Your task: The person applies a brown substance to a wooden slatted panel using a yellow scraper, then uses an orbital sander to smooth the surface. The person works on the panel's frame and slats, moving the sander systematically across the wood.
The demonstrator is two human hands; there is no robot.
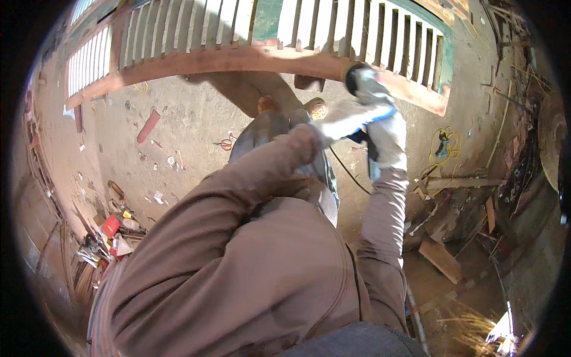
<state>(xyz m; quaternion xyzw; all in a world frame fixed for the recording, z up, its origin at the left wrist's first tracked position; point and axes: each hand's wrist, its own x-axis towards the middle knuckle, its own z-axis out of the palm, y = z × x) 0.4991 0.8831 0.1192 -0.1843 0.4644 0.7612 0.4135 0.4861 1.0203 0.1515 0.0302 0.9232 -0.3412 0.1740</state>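
Both my hands, in pale work gloves, are closed on an angle grinder (373,156) with a blue and dark body and a black round head. My left hand (345,122) reaches across to it and is smeared by motion. Farther back along the body, my right hand (389,140) grips it. The grinder's round head is at the near rail of a slatted wooden panel (256,59), which has white slats, green patches and a bare reddish-brown rail. Whether the disc touches the wood I cannot tell. A black cord (348,171) trails from the tool.
Red-handled scissors (226,144) and a reddish wood strip (148,125) lie on the concrete floor. At the right are a coiled yellow cord (455,144) and a loose board (440,262). A pile of small items (113,235) sits at the left. My feet are under the panel's near edge.
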